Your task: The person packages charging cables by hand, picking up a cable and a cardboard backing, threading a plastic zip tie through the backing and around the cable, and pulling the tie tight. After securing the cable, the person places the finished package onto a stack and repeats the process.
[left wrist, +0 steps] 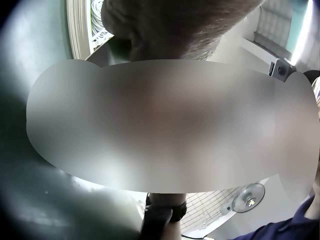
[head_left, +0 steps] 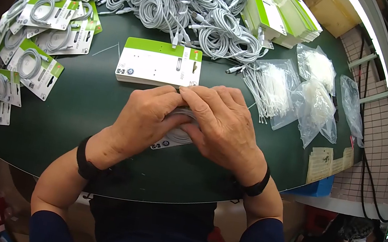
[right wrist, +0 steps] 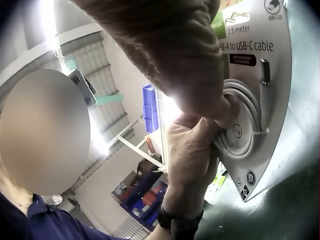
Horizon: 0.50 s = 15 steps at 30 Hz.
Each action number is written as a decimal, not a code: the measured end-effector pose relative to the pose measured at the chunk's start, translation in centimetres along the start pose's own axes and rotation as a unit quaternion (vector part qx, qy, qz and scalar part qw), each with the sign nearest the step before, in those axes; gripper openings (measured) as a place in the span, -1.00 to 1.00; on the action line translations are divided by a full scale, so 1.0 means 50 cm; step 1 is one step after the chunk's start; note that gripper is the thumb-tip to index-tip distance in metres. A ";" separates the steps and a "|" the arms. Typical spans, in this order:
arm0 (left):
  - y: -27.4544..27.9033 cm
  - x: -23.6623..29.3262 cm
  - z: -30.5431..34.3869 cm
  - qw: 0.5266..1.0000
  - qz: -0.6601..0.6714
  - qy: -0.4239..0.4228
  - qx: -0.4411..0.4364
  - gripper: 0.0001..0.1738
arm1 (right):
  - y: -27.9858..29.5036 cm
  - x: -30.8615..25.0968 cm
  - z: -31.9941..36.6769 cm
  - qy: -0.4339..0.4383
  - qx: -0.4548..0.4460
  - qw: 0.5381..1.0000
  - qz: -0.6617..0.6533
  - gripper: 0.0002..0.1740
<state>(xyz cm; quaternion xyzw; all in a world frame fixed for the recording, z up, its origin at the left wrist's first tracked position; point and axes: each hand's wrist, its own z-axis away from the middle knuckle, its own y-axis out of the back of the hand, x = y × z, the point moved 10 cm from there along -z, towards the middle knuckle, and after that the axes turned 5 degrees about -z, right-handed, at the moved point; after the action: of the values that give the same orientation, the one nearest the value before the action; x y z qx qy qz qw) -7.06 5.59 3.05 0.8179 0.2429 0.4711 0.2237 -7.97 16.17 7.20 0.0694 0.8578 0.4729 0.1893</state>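
Both hands are together over the front middle of the table, holding a packaging card with a coiled white USB cable on it. In the head view my left hand grips the card from the left, and my right hand grips it from the right. Their thumbs lie over the coil, and the fingers cover most of the card. The right wrist view shows the cable's metal plug standing straight beside the coil. Just beyond the hands lies a stack of green-and-white cards. The left wrist view is mostly blurred.
A large heap of coiled cables fills the back of the table. Carded cables are spread at the left. More card stacks stand back right, near bags of white cable ties. Loose ties lie by the front stack.
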 end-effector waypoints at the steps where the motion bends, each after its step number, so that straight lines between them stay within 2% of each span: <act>1: -0.003 -0.004 0.002 1.000 -0.005 0.000 0.001 -0.65 | -0.002 -0.001 0.001 0.003 0.003 1.000 -0.002 -0.18; 4: 0.015 0.013 0.005 0.993 -0.090 -0.056 0.046 -0.62 | -0.028 0.032 0.012 -0.045 -0.051 0.998 -0.009 -0.24; 5: 0.019 0.015 0.000 0.993 -0.096 -0.060 0.041 -0.62 | -0.024 0.036 0.013 -0.046 -0.043 0.998 -0.011 -0.24; 8: 0.071 0.036 -0.008 0.968 -0.174 -0.079 0.163 -0.39 | 0.007 0.073 0.022 -0.106 0.029 0.990 -0.086 -0.32; 9: 0.067 0.040 -0.011 0.968 -0.176 -0.083 0.160 -0.39 | 0.007 0.078 0.025 -0.108 0.034 0.990 -0.085 -0.32; 12: 0.075 -0.031 0.001 0.974 -0.044 0.071 0.209 -0.21 | 0.030 0.117 0.041 -0.145 0.133 0.968 -0.153 -0.40; 13: 0.068 -0.030 0.003 0.974 -0.045 0.068 0.209 -0.21 | 0.030 0.115 0.040 -0.144 0.136 0.968 -0.152 -0.40; 15: 0.032 -0.080 0.014 0.957 0.147 0.161 0.190 -0.21 | 0.027 0.108 0.040 -0.155 0.155 0.959 -0.177 -0.44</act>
<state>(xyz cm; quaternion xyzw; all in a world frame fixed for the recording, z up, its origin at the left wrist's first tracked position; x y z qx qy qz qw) -7.90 1.81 1.05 0.7851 0.2383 0.5696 -0.0498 -12.23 20.10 5.96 0.0171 0.8794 0.2761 0.3875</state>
